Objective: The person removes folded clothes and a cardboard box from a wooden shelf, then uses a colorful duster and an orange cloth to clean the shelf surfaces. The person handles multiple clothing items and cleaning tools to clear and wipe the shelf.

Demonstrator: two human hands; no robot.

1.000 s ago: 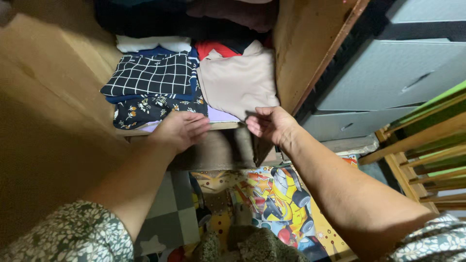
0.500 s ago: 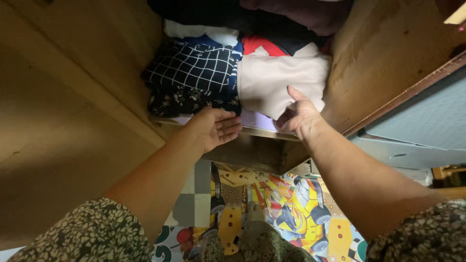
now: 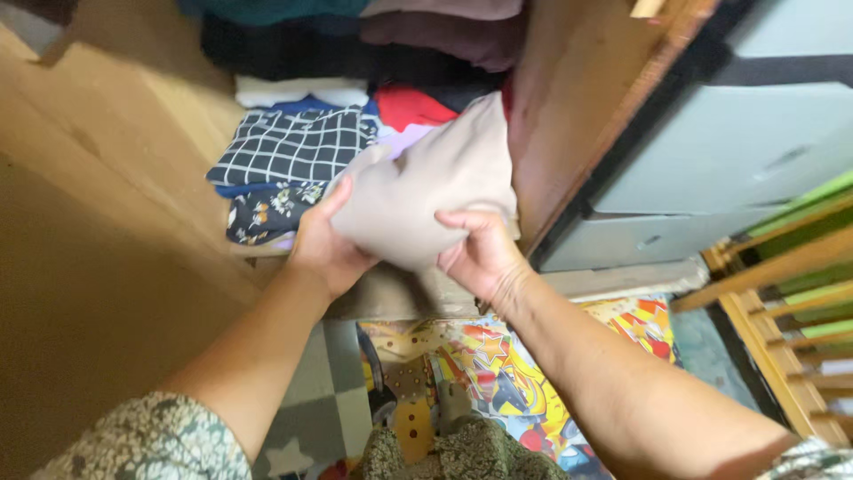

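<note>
A folded beige garment point(image 3: 426, 191) lies at the right of a wooden wardrobe shelf, its front end lifted off the stack. My left hand point(image 3: 325, 242) grips its left front corner, thumb up along the side. My right hand point(image 3: 478, 252) holds its front right edge, fingers curled over the fabric. To the left lies a stack with a dark grid-checked garment point(image 3: 289, 147) on top and a dark floral one point(image 3: 262, 212) under it. A red garment point(image 3: 410, 105) and a lilac one show behind the beige piece.
The wardrobe's wooden door point(image 3: 98, 204) stands open at the left and its side wall point(image 3: 569, 116) at the right. Grey drawers point(image 3: 702, 169) and a wooden rack point(image 3: 791, 302) are further right. A colourful cartoon mat point(image 3: 498, 373) covers the floor below.
Both hands were open at the shelf's front edge. They have closed on the beige garment and raised its front end off the pile.
</note>
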